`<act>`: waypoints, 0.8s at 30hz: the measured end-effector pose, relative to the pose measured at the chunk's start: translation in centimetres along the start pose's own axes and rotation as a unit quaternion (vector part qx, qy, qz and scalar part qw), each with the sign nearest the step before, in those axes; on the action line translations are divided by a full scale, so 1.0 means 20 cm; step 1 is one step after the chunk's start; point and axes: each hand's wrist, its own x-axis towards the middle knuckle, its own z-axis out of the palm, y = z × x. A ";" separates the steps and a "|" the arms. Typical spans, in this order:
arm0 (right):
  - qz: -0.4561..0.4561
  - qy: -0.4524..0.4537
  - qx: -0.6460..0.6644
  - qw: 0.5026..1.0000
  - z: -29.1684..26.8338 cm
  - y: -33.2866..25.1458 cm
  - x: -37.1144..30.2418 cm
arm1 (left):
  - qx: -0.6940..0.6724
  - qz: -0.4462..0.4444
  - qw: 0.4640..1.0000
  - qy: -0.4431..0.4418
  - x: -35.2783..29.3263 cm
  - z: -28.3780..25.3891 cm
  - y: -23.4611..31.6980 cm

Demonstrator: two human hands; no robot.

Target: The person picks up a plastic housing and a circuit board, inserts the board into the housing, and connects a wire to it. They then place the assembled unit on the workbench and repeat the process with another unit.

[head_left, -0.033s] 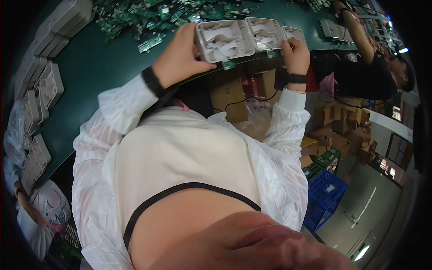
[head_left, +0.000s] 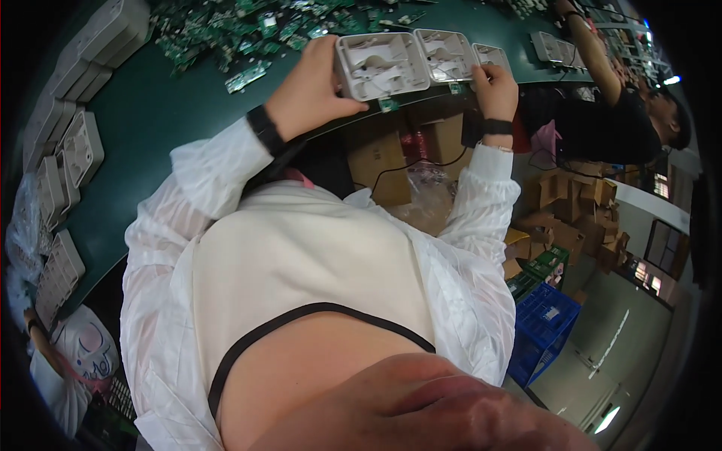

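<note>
Through the head view, I located three open-topped white plastic housings at the near edge of the green table (head_left: 143, 128): the left housing (head_left: 383, 68), the middle housing (head_left: 445, 56) and the right housing (head_left: 492, 54). They formed one row—its long axis ran left to right, roughly along the table edge. All three open faces pointed up toward the camera.

The left hand (head_left: 312, 94) was at the left housing, fingers along its left wall and thumb spread toward its near corner; I could not tell whether it clamped the wall or only rested there. The right hand (head_left: 494, 94) was curled, thumb near index finger, at the near-left corner of the right housing; I could not confirm what it had hold of.

One small green board (head_left: 388, 104) projected from the left housing's near side. Loose circuit boards (head_left: 248, 37) lay beyond the left hand.
</note>
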 end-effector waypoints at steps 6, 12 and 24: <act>-0.004 -0.028 -0.058 0.998 0.06 0.52 0.37 | 0.018 0.011 1.000 0.002 0.43 0.45 -0.01; -0.011 -0.044 -0.078 0.996 0.08 0.79 0.64 | 0.009 -0.040 0.999 -0.020 0.69 0.66 0.04; 0.066 0.089 -0.048 0.993 0.12 0.83 0.69 | 0.064 0.046 0.988 -0.133 0.66 0.58 0.09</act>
